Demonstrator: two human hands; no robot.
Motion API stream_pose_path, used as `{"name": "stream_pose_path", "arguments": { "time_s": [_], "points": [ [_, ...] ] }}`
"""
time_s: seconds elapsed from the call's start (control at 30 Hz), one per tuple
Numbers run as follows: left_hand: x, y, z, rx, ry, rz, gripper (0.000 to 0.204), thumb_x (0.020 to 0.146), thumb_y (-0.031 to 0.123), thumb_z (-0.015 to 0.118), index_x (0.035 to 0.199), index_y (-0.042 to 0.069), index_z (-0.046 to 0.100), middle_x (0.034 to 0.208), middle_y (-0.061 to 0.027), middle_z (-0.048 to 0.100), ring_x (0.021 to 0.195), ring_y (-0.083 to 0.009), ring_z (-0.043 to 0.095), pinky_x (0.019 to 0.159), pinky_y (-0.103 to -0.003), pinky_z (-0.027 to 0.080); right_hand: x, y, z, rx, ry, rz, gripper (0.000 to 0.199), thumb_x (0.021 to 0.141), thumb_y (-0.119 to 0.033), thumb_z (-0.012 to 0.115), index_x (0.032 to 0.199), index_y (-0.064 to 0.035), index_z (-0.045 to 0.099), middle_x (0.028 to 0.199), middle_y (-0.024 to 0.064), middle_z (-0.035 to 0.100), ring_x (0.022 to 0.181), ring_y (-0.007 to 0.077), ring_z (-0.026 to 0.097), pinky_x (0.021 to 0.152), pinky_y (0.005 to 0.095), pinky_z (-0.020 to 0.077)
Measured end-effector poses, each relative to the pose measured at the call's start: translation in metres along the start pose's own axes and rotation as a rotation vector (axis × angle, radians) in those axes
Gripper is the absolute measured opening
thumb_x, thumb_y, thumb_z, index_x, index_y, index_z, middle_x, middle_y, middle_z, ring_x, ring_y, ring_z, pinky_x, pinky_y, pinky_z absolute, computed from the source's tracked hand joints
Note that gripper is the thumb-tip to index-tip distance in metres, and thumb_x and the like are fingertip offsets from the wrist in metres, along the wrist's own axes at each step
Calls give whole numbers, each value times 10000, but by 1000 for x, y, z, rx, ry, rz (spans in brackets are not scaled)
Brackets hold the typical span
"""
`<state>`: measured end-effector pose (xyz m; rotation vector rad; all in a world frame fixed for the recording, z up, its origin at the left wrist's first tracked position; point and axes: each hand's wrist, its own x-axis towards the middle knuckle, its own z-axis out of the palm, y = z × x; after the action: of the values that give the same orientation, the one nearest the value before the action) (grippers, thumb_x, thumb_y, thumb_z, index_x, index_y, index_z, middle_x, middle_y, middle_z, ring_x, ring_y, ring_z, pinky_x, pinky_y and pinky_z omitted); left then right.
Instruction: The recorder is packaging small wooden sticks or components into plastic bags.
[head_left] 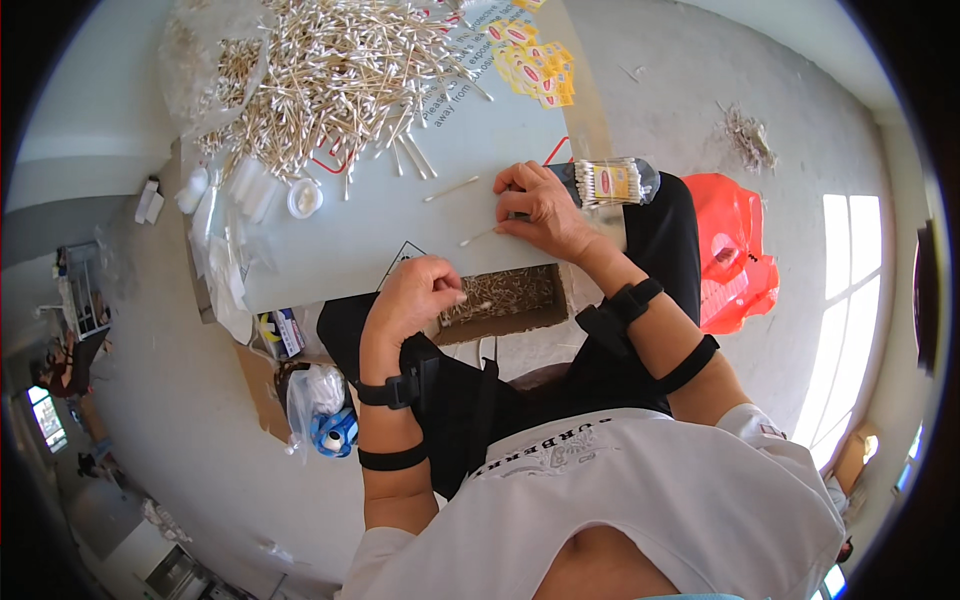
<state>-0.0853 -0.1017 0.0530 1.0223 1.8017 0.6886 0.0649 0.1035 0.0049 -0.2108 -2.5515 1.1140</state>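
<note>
- Near the front edge of the table [400, 215], the right hand [540, 205] presses down with curled fingers on a clear packet of cotton swabs [610, 182], which lies just beside it at the table's right edge.
- One loose swab [478, 237] lies on the table with its end touching the right hand's fingertips; another single swab [450, 188] lies a little further out.
- The left hand [425, 292] is closed, pinching a small bunch of swabs between thumb and fingers just above an open cardboard box [505, 305] filled with swabs, set under the table's front edge.
- Across the far side of the table spreads a large heap of loose swabs [320, 75], with yellow labels [535, 62] to its right and a small round white lid [304, 197] near its front.
- On the floor to the right lies an orange plastic bag [735, 250].
</note>
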Motion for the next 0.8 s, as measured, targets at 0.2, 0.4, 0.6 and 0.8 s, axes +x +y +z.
{"name": "stream_pose_path", "arguments": {
  "time_s": [0.2, 0.4, 0.6, 0.8],
  "points": [
    [63, -11, 5, 241, 737, 123, 110, 756, 50, 702, 824, 30, 619, 796, -101, 581, 772, -281, 599, 678, -394, 488, 18, -7, 22, -92, 212, 109, 237, 651, -126, 783, 844, -102, 648, 1025, 45, 576, 953, 266, 558, 823, 384, 463],
    [84, -6, 8, 317, 733, 118, 188, 774, 123, 708, 917, 59, 606, 883, -102, 575, 887, -323, 579, 751, -435, 482, 24, -5, 24, -130, 274, 154, 269, 656, -140, 780, 894, -106, 659, 1011, 44, 580, 967, 267, 568, 802, 396, 485],
    [111, 7, -17, 466, 973, -229, 273, 778, 263, 734, 877, 49, 596, 927, -115, 614, 953, -337, 575, 780, -456, 475, 25, -6, 23, -92, 289, 141, 249, 650, -117, 774, 867, -99, 652, 998, 51, 587, 949, 276, 578, 789, 390, 492],
    [103, -2, -13, 343, 866, -178, 144, 766, 153, 724, 768, 65, 610, 818, -92, 603, 850, -334, 580, 732, -460, 471, 23, -1, 24, -68, 289, 128, 237, 645, -88, 768, 850, -92, 649, 979, 48, 605, 922, 278, 593, 762, 381, 503]
  ]
}}
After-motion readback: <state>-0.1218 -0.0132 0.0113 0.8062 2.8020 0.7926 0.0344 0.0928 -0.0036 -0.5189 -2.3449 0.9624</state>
